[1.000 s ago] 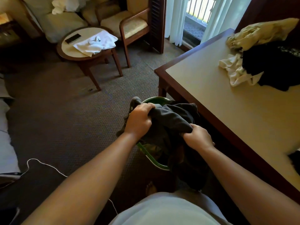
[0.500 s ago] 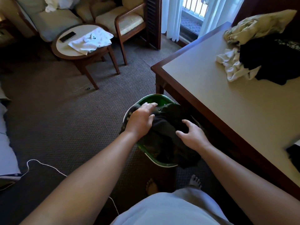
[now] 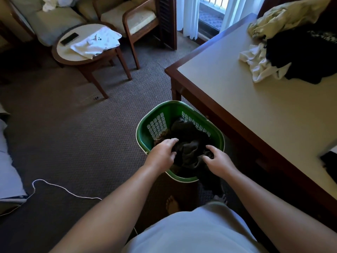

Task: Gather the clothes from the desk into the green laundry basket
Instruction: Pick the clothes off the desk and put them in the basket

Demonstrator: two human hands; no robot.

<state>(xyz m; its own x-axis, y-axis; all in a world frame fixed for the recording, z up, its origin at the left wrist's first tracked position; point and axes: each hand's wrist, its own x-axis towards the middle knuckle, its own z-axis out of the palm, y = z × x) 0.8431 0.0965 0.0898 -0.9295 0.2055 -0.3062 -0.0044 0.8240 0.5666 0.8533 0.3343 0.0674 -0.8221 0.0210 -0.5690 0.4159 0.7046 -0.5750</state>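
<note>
The green laundry basket [image 3: 145, 133] stands on the carpet beside the desk's [image 3: 237, 110] near corner. A dark garment [image 3: 189, 137] lies crumpled inside it. My left hand [image 3: 162, 154] and my right hand [image 3: 217, 160] hover over the basket's near rim, fingers apart and resting on top of the dark garment without gripping it. At the desk's far right lies a pile of clothes: a pale yellow garment [image 3: 284, 17], a white one [image 3: 259, 64] and a black one [image 3: 306, 55].
A round side table [image 3: 62, 53] carries a white cloth [image 3: 96, 42] and a dark flat device [image 3: 69, 38]. Wooden armchairs [image 3: 138, 21] stand behind it. A white cable [image 3: 60, 188] trails over the carpet at left. Another dark item [image 3: 330, 161] sits at the desk's right edge.
Both hands lowered the dark garment into the basket and let go of it. The garment has sunk from above the rim down inside, and the fingers have spread.
</note>
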